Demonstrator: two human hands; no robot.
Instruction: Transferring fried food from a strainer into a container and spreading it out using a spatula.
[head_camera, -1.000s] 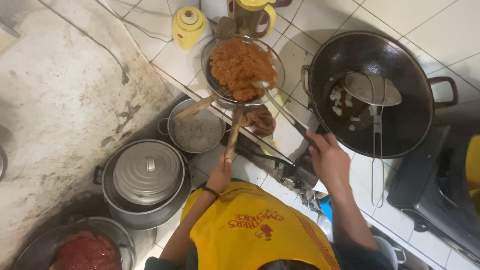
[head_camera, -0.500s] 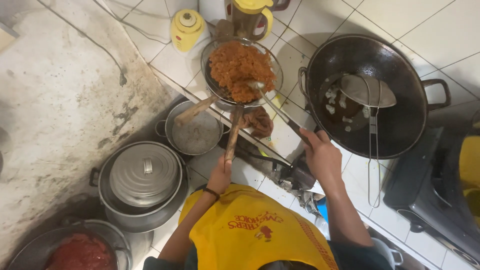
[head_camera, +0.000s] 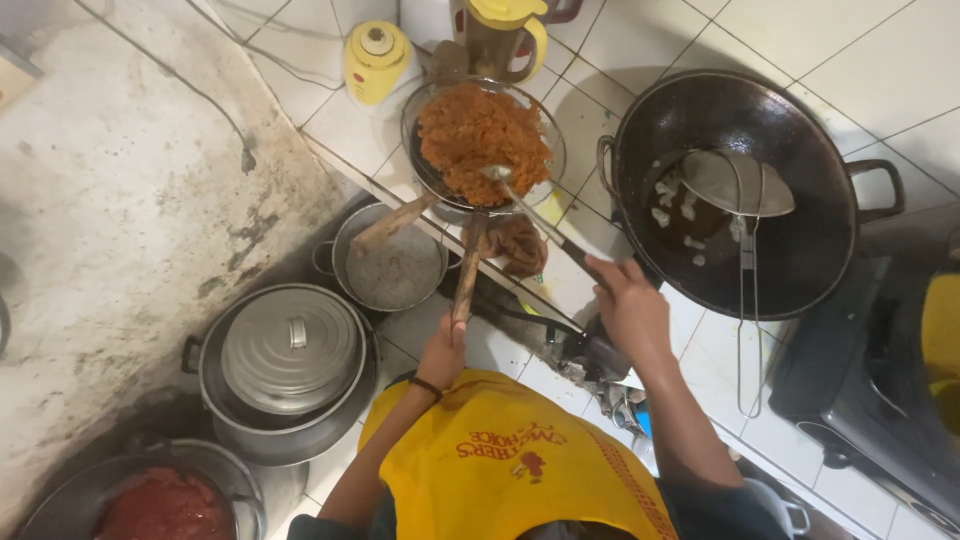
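Orange mash fills the wire strainer (head_camera: 483, 145) near the tiled counter's (head_camera: 330, 120) back edge. Left hand (head_camera: 442, 352) clenches its wooden handle; right hand (head_camera: 628, 308) grips a spoon (head_camera: 530, 212) pressing in. This looks like straining; further pressing needs steady support.

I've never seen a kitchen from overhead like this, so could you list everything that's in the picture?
Strainer pan: one, metal, holding orange-red food, centre top, on a wooden handle.
Spoon: one, metal, its tip in the orange-red food.
Wok: one, black, right, a few pale pieces inside.
Skimmer: one, metal, lying across the wok.
Lidded pot: one, grey, lower left.
Open pot: one, grey, centre.
Bowl of red paste: one, bottom left corner.
Yellow container: one, top.
Jug with yellow lid: one, top.
Apron: one, yellow, bottom.
Left hand: grips the wooden handle.
Right hand: holds the spoon.
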